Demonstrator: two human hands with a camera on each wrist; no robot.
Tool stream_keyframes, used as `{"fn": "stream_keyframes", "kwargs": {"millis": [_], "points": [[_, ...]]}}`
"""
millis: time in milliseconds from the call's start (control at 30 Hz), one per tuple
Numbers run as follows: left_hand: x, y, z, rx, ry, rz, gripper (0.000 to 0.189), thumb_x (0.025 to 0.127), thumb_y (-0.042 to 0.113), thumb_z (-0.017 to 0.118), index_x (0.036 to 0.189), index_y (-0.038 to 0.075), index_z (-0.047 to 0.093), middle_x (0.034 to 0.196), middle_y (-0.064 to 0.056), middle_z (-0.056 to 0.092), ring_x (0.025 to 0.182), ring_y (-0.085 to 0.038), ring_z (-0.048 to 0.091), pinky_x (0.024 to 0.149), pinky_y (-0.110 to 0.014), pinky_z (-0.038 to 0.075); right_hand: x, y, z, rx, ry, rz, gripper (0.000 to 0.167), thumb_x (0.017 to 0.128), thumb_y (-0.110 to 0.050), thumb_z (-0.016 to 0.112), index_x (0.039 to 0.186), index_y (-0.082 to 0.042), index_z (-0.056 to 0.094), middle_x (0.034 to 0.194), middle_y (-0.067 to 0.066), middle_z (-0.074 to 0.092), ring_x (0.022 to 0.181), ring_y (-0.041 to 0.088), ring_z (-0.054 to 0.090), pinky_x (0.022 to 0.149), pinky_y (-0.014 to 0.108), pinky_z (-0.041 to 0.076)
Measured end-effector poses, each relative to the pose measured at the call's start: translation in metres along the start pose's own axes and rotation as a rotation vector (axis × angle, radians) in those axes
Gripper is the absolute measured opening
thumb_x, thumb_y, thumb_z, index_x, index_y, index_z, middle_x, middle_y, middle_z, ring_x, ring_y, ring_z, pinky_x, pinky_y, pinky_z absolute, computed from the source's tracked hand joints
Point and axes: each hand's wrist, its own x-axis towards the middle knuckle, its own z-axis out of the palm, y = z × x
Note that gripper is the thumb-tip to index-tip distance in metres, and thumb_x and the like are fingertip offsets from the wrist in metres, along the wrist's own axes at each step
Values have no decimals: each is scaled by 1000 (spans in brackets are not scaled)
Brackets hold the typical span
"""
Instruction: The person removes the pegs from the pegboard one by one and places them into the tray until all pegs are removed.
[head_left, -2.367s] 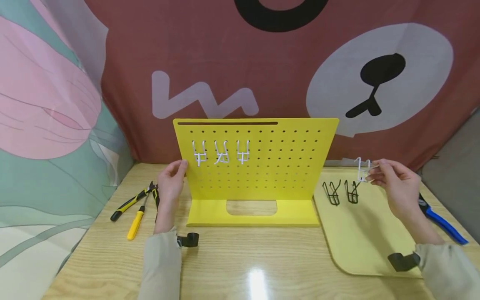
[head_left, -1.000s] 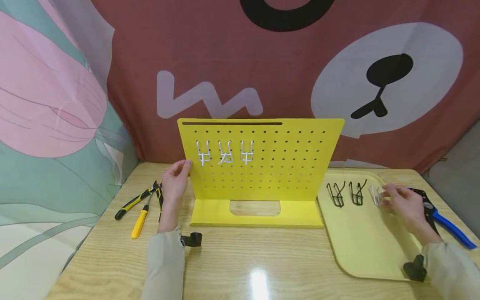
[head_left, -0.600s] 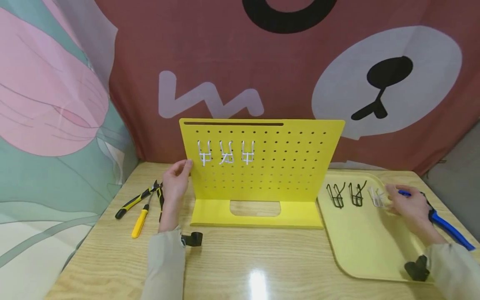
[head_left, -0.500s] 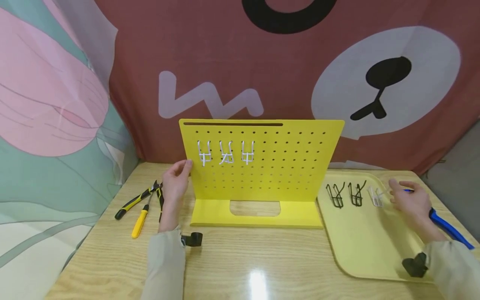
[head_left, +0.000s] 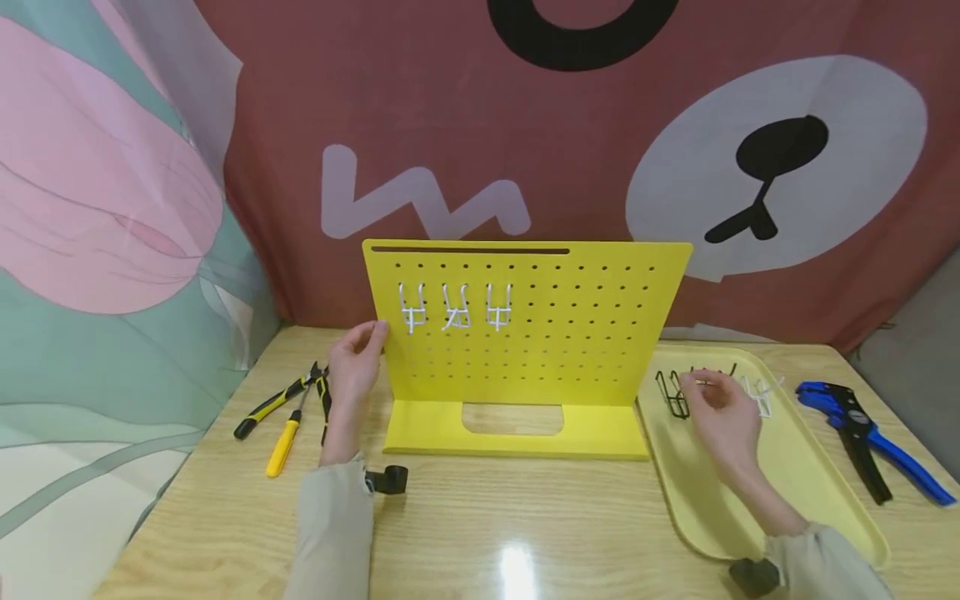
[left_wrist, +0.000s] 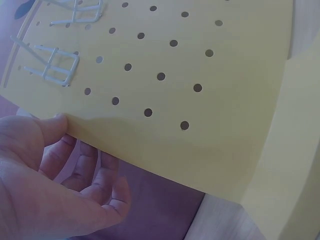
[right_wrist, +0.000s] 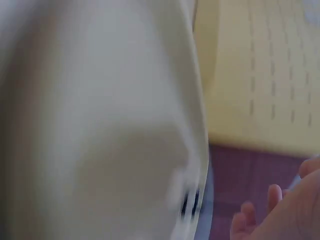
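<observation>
pinches the left edge of a yellow pegboard point(head_left: 555, 357), upright on the bench point(head_left: 450, 533), with the left hand point(head_left: 353, 372). carries three white hooks point(head_left: 498, 310) on its upper left. hovers over the tray point(head_left: 806, 475) at right with the right hand point(head_left: 727, 425), in a loose, unladen grip, partly hiding black hooks point(head_left: 678, 407) and another white hook point(head_left: 764, 407). shows pliers point(head_left: 272, 408) and a screwdriver point(head_left: 282, 450) leftward, a blue-and-black tool point(head_left: 855, 427) rightward of the tray.
</observation>
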Motion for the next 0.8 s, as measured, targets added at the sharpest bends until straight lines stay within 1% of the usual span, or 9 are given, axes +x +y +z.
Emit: {"fn": "stream_keyframes", "kwargs": {"millis": [100, 200, 233, 333, 433, 533, 600, 733, 800], "points": [[0, 1, 2, -10, 1, 2, 42, 94, 39, 61, 119, 6, 65, 115, -11, 62, 103, -22, 57, 91, -35, 41, -22, -14, 20, 21, -27, -103, 27, 93, -27, 64, 109, -5, 66, 83, -12, 63, 78, -6, 53, 70, 15, 41], [0, 1, 2, -20, -1, -3, 41, 94, 38, 61, 119, 7, 65, 115, -10, 62, 103, -22, 57, 91, -35, 41, -36, -29, 35, 42, -59, -231, 21, 92, -19, 65, 106, -3, 66, 92, 3, 67, 83, -7, 53, 71, 14, 43], [0, 1, 2, -23, -3, -1, 41, 94, 38, 61, 119, 6, 65, 116, -11, 62, 103, -22, 57, 91, -35, 41, -38, -34, 39, 61, -74, -277, 20, 92, -16, 66, 105, -2, 66, 94, 7, 67, 84, -7, 53, 71, 15, 44], [0, 1, 1, -23, -4, 1, 41, 94, 38, 62, 119, 6, 65, 115, -10, 62, 103, -21, 57, 91, -34, 41, -40, -50, 49, 100, -106, -402, 17, 90, -9, 67, 105, 0, 66, 98, 11, 68, 87, -7, 53, 74, 18, 45], [0, 1, 3, -25, -1, 5, 40, 94, 37, 62, 119, 6, 65, 115, -10, 62, 103, -21, 57, 91, -33, 41, -39, -68, 55, 176, -145, -480, 18, 89, -5, 68, 105, 2, 66, 98, 13, 68, 89, -5, 54, 76, 17, 46], [0, 2, 3, -24, 0, 1, 39, 94, 38, 62, 118, 7, 66, 114, -10, 62, 103, -21, 56, 89, -33, 41, -40, -84, 64, 261, -200, -516, 18, 89, -2, 67, 106, 3, 65, 96, 14, 68, 87, -2, 57, 76, 16, 48], [0, 2, 2, -22, -1, -2, 40, 94, 39, 61, 119, 7, 65, 115, -9, 62, 103, -21, 56, 89, -32, 41, -43, -94, 72, 310, -259, -521, 18, 89, -2, 66, 106, 4, 64, 94, 13, 68, 85, 3, 59, 75, 19, 50], [0, 2, 2, -20, 0, -8, 40, 94, 39, 61, 119, 7, 65, 115, -9, 62, 103, -21, 56, 88, -33, 41, -51, -110, 90, 378, -402, -490, 22, 90, -4, 65, 110, 4, 61, 91, 13, 67, 81, 13, 63, 71, 23, 52], [0, 1, 2, -22, -4, -12, 40, 94, 38, 61, 118, 7, 65, 115, -9, 61, 104, -21, 56, 88, -33, 40, -55, -117, 99, 412, -441, -475, 25, 90, -4, 65, 113, 4, 60, 91, 14, 67, 79, 18, 63, 69, 24, 52]]}}
